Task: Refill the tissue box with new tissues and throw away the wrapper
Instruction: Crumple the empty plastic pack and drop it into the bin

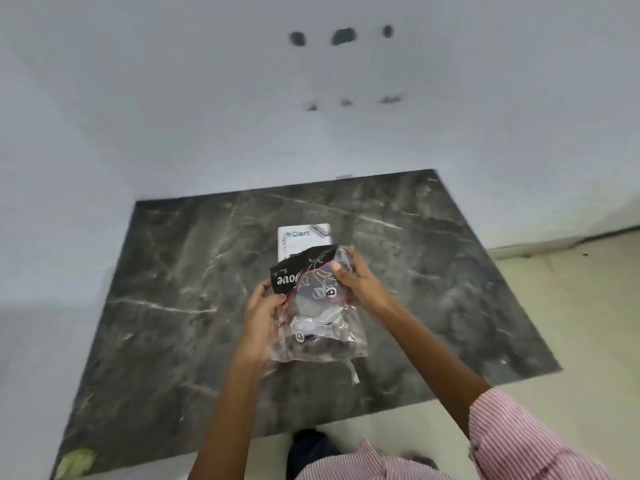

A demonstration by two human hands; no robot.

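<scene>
Both my hands hold a crinkled plastic wrapper (318, 320) above a dark marble slab (173, 289). The wrapper is clear below, with a black printed top part and red lines. My left hand (261, 317) grips its left edge and my right hand (356, 278) pinches its upper right corner. Just behind the wrapper a white tissue box (304, 239) with blue lettering lies flat on the slab, its near end hidden by the wrapper. No tissues are visible inside the wrapper.
White walls close the slab in at the back and left. A pale floor (571, 306) lies to the right and in front. A yellowish stain (74, 462) marks the slab's near left corner. My striped sleeves fill the bottom right.
</scene>
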